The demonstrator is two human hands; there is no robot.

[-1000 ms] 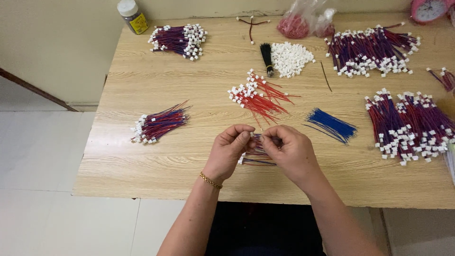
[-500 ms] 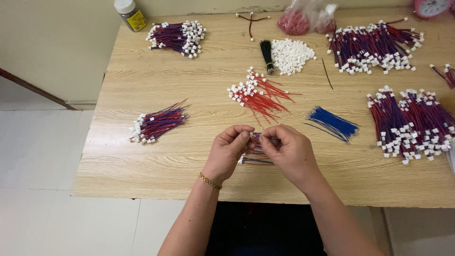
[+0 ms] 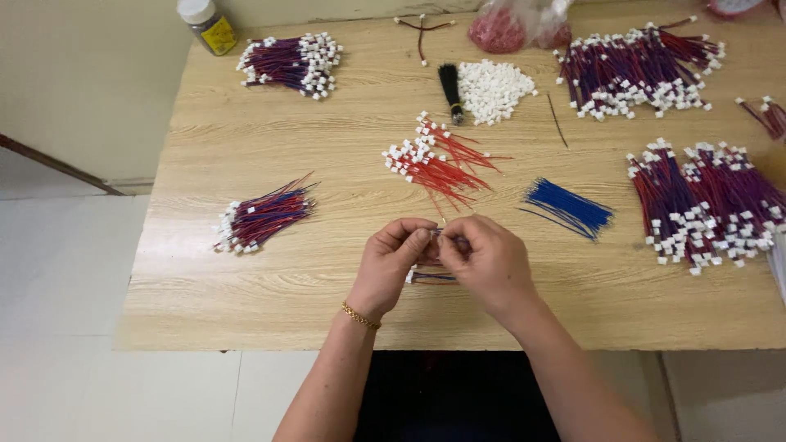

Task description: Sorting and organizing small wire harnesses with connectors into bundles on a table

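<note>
Head view, looking down at a wooden surface [image 3: 246,278]. Left hand [image 3: 393,262] and right hand [image 3: 487,258] brought together at the near edge, fingertips closed on a small bunch of wires [image 3: 430,277] pinched between them, held low for close work. Supplies fanned within reach: red wires [image 3: 438,164], blue wires [image 3: 569,209], white connectors [image 3: 494,86], a finished bundle [image 3: 262,219] set aside left. Against the earlier frames: same grip, same spot; only slight camera drift.
</note>
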